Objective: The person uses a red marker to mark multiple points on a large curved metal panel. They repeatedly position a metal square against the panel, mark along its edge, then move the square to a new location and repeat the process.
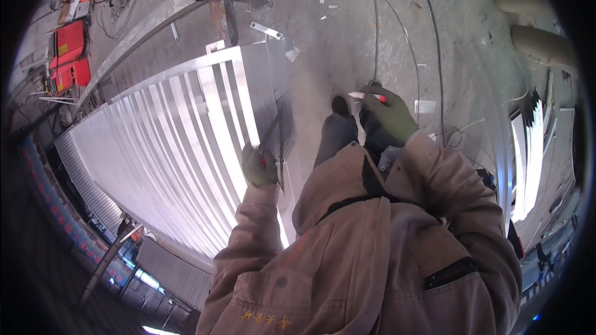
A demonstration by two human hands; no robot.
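The gloved left hand (259, 166) has its fingers closed on a thin metal square (277, 142) held at the right edge of the barred metal panel (174, 142). The square looks stiff, light and sharp-edged, best gripped low on its blade; its long axis runs near to far. The gloved right hand (390, 113) pinches a white marker (366, 96), tip pointing left, above the concrete floor (347, 37).

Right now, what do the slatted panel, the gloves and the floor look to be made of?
Slatted panel: seemingly bare metal, perhaps aluminium or steel; silvery, glaring slats. Left hand and right hand wear green gloves, likely knit fabric; matte. Floor: apparently concrete; grey, dusty, scuffed.
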